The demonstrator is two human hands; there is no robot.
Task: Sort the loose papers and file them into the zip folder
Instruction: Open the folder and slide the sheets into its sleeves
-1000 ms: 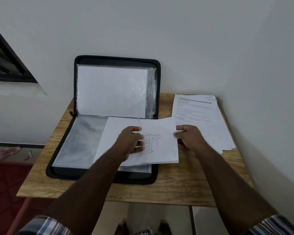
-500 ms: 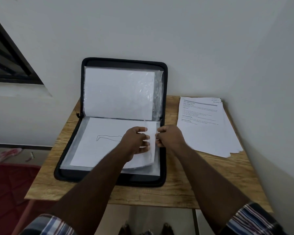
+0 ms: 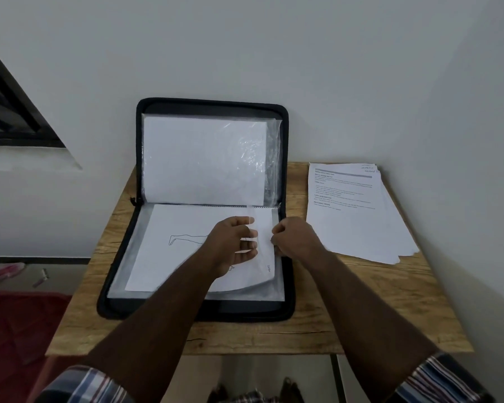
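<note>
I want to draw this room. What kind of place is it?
Probably a plain room at home or a small study corner. There is a little wooden table pushed against a bare white wall, a dark window on the left, and a folder with papers beside it.

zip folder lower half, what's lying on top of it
A sheet with a line drawing lies over the clear sleeves of the zip folder, with the left hand flat on it. Whatever lies beneath is covered.

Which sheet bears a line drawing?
The sheet lying in the zip folder's lower half, under both hands; the upper sheet looks blank, the stack's top page carries printed text.
</note>
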